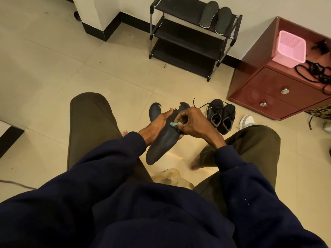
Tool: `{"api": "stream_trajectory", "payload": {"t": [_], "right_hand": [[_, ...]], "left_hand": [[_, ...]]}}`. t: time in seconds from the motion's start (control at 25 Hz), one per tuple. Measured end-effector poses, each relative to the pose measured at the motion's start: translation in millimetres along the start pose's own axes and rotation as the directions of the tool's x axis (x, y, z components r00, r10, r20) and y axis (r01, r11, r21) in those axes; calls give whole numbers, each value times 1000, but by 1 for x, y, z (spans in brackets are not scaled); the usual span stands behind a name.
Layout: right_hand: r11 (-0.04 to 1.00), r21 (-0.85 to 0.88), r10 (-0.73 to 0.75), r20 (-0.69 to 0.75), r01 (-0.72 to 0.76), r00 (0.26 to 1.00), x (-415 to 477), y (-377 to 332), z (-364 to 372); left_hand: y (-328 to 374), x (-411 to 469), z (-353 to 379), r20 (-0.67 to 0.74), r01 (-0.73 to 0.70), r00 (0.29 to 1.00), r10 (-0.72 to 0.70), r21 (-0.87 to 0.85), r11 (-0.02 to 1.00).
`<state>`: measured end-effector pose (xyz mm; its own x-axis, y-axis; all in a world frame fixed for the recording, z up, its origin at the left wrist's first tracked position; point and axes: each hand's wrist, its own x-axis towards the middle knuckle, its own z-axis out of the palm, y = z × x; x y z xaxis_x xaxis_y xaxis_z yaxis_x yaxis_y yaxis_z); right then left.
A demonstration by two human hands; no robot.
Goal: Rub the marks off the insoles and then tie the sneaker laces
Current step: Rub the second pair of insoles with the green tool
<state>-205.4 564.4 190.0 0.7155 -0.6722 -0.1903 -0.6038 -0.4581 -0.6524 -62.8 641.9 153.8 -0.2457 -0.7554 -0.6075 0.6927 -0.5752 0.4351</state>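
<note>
Low at frame centre, the left hand [157, 124] grips the dark insole [161, 147] around its edge. The right hand [190, 120] pinches a small teal pad [174, 124] onto its upper face. Brace the insole firmly from beneath and rub each mark with short, firm strokes, turning the pad as it soils. Beyond, the sneakers [222, 115] sit on the floor [53, 68], a lace trailing loose.

Dark insole [161, 142], heel toward 7 o'clock, teal eraser [174, 124] on its middle; at its 2 o'clock, dark sneakers [222, 115] side by side, laces [202, 105] loose.
</note>
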Motion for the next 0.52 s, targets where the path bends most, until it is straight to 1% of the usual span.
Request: {"api": "stream_trajectory", "payload": {"t": [0.04, 0.08, 0.16, 0.2, 0.24, 0.28, 0.36, 0.4, 0.44, 0.48, 0.52], "right_hand": [[1000, -13, -4, -43, 4, 999, 1, -1, 3], [999, -41, 9, -131, -14, 991, 3, 2, 5], [986, -143, 33, -329, -85, 944, 9, 12, 6], [979, -178, 26, -379, -101, 925, 10, 15, 6], [979, -185, 11, -379, -87, 925, 10, 14, 8], [985, -164, -12, -323, -44, 946, 8, 10, 10], [997, -69, -50, -109, 42, 993, 0, -9, 16], [998, -22, -62, -20, 62, 998, -3, -15, 17], [997, 2, -73, 10, 73, 997, -4, -18, 17], [998, 7, -70, -25, 70, 997, -3, -17, 16], [999, 3, -46, -104, 46, 994, 1, -14, 15]], "left_hand": [[0, 1, -1, -3, -16, 1000, 15, -13, 1000], [0, 1, -2, -17, -31, 999, 31, -20, 999], [0, 1, -2, -14, -35, 999, 35, -7, 999], [0, 1, -1, -23, -32, 999, 32, -4, 999], [1, 0, 0, -44, -35, 998, 35, -8, 999], [2, 0, 1, -59, -45, 997, 43, -21, 999], [4, -1, -1, -85, -75, 994, 72, -31, 997], [5, -1, -3, -103, -90, 991, 88, -13, 996], [6, -1, -4, -113, -101, 989, 101, 2, 995], [7, -1, -5, -120, -104, 987, 105, 15, 994], [7, -2, -4, -116, -102, 988, 102, 6, 995]]}}
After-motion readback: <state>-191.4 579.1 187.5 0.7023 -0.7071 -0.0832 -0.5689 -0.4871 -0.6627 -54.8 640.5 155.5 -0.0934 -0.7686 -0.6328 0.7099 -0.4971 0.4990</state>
